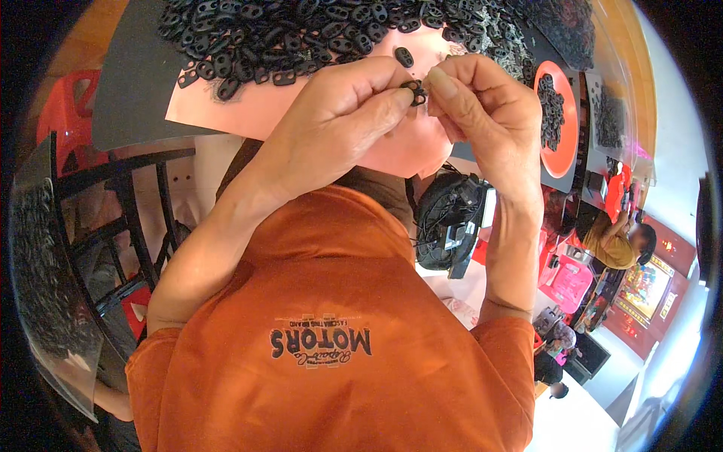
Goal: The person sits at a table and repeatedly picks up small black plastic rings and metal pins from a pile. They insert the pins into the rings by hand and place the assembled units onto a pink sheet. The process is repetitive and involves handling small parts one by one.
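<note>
My left hand (350, 113) pinches a small black two-hole cord lock (415, 93) between thumb and forefinger. Close against its right side, my right hand (486, 105) has its thumb and fingers pressed together; whatever is between them is too small to make out. Both hands are above a pink sheet (218, 111) on the dark table. Just beyond the fingertips lies a single black oval cord lock piece (404, 57). A large heap of similar black pieces (279, 38) covers the far part of the sheet. Right of it is a pile of small silvery springs (504, 49).
An orange-red plate (566, 143) holding small black parts stands at the right. A black bag-like bundle with cords (448, 215) sits below the table edge. Black chair rails (139, 203) and a red stool (71, 113) are at the left. Other people (614, 241) are farther right.
</note>
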`<state>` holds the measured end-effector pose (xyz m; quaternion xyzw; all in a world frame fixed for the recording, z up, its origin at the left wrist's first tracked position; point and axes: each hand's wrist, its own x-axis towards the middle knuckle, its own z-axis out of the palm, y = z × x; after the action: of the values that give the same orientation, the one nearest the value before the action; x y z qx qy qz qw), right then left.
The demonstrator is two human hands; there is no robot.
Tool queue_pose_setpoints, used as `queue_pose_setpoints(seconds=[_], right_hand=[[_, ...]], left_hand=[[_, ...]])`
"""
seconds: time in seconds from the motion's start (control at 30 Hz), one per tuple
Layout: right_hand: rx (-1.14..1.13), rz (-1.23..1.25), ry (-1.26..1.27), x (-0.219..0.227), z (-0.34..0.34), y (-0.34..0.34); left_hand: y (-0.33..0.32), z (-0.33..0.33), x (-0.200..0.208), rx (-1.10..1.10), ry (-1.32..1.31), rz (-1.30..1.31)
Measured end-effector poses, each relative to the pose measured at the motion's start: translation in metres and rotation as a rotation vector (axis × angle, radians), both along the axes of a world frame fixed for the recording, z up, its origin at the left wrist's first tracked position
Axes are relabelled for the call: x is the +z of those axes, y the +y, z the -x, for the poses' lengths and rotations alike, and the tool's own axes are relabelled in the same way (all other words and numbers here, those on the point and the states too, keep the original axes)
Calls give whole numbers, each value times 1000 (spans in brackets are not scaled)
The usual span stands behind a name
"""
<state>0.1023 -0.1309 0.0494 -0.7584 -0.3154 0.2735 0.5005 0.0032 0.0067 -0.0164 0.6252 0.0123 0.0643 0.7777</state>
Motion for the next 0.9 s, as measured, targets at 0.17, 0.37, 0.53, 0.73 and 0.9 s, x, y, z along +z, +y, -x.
queue_pose_setpoints(seconds=[0.17,0.37,0.53,0.73,0.9], right_hand=[[-1,-17,-34,-2,1,0],[-6,10,-77,-5,4,-1],[-6,-9,-82,-6,5,-1],[17,39,-128,-8,5,-4],[50,26,-386,-16,6,-2]], left_hand=[[1,0,-1,6,-25,-36],[1,0,-4,-9,-30,-40],[1,1,1,-32,-8,-47],[-1,2,2,-23,4,-45],[-1,1,2,-3,19,-105]])
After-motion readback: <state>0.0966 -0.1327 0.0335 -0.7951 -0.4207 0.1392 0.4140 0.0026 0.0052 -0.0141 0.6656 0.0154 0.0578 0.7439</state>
